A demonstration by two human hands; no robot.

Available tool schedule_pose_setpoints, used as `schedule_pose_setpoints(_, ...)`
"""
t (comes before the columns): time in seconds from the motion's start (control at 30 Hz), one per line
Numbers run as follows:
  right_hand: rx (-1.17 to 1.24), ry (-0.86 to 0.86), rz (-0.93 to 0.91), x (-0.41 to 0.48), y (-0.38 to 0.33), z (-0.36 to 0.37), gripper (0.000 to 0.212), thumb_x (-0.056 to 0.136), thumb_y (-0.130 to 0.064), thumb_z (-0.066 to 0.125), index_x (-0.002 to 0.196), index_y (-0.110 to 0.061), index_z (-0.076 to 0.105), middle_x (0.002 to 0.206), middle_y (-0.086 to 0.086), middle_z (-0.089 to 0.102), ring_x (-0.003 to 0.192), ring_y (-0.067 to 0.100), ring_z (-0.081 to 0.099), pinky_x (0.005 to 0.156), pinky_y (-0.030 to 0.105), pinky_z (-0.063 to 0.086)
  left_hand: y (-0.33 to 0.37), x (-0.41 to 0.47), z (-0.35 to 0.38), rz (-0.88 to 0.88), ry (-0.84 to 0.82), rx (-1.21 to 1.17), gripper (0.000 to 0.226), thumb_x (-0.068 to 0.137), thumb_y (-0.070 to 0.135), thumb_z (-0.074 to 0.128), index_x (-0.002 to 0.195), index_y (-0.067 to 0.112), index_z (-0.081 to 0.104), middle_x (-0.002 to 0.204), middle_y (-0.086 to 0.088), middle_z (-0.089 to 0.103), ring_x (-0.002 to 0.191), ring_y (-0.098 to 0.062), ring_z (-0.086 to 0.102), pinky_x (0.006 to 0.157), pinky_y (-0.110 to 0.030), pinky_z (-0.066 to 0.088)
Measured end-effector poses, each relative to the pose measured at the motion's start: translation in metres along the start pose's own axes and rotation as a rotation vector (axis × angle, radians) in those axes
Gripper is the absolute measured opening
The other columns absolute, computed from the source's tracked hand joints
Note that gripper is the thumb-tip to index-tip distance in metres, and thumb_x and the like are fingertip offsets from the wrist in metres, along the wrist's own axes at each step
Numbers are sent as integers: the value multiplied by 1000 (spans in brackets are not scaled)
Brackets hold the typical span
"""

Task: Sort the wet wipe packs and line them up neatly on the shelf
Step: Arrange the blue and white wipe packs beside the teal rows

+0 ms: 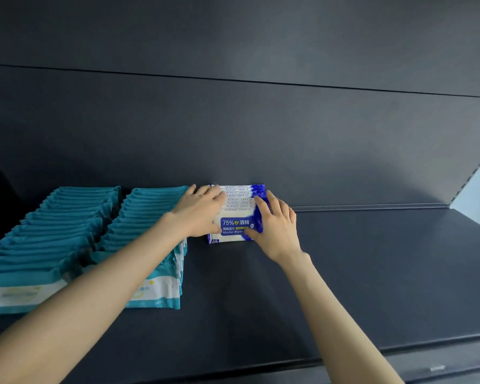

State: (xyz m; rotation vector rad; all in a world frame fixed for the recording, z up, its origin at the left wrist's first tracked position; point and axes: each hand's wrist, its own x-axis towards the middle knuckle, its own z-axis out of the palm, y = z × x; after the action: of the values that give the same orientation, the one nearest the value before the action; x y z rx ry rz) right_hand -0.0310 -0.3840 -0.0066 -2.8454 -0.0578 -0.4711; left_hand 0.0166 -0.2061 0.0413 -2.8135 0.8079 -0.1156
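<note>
Blue-and-white alcohol wipe packs (234, 231) stand in a row at frame centre on the dark shelf (372, 273), pressed between left hand (200, 214) and right hand (275, 228), fingers apparently extended; teal wipe packs (67, 231) fill the lower left.

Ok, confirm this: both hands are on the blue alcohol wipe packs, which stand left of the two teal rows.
Not left: the head view shows the blue alcohol wipe packs right of the two teal rows. The left hand and right hand are both on them.
</note>
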Motion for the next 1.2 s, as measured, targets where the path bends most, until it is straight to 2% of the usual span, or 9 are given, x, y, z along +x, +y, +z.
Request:
schedule_pose_setpoints(0.17,81,139,60,-25,0,-35,49,91,-35,60,134,-14,50,152,10,30,136,30,29,109,37,21,11,-17,-17,-1,250,-145,56,93,43,50,140,15,39,148,-2,34,137,-21,27,109,-36,23)
schedule_pose_setpoints(0.3,113,286,154,-62,7,-71,37,91,-29,61,122,-10,59,143,9,45,127,30,40,101,36,30,36,-38,-32,39,588,-359,36,89,30,60,119,9,62,118,-5,62,108,-30,56,87,-40,43)
schedule_pose_setpoints(0.37,112,355,196,-89,11,-85,33,90,-28,62,118,-10,61,136,8,51,121,30,46,98,38,35,55,-52,-37,77,714,-402,34,83,30,59,108,8,66,105,-5,66,94,-32,62,78,-39,47)
schedule_pose_setpoints(0.5,57,504,260,-159,23,-101,30,88,-29,62,110,-9,66,121,7,62,107,31,57,87,39,47,102,-89,-44,176,750,-551,42,85,39,48,107,9,67,102,-4,67,88,-28,64,79,-38,50)
schedule_pose_setpoints(0.67,1,461,407,-277,31,-106,29,90,-32,59,113,-15,65,120,2,63,110,26,58,90,41,50,178,-148,-25,329,646,-694,42,86,39,47,111,11,65,103,-1,66,90,-24,63,78,-36,52)
schedule_pose_setpoints(0.83,-72,426,587,-433,21,-109,24,86,-24,68,109,-17,67,116,1,65,106,23,59,87,37,50,272,-234,11,511,386,-785,46,87,43,44,114,12,64,108,1,66,98,-22,63,84,-39,52)
schedule_pose_setpoints(1.0,-138,369,822,-576,-1,-99,20,85,-23,70,104,-16,69,109,2,68,97,23,63,79,34,52,356,-333,45,703,169,-772,39,87,39,54,117,15,64,110,1,66,101,-22,62,86,-39,50)
schedule_pose_setpoints(1.1,-159,373,961,-647,-16,-91,20,83,-26,65,98,-14,70,102,2,69,90,23,65,75,33,53,394,-386,61,814,45,-740,38,90,34,61,125,18,59,120,3,62,112,-20,57,95,-36,42)
schedule_pose_setpoints(1.2,-141,373,1119,-708,-30,-84,22,79,-25,64,95,-11,71,98,4,70,86,26,66,73,34,54,430,-430,72,956,-108,-688,45,96,39,49,138,24,45,134,8,51,127,-14,44,106,-29,29)
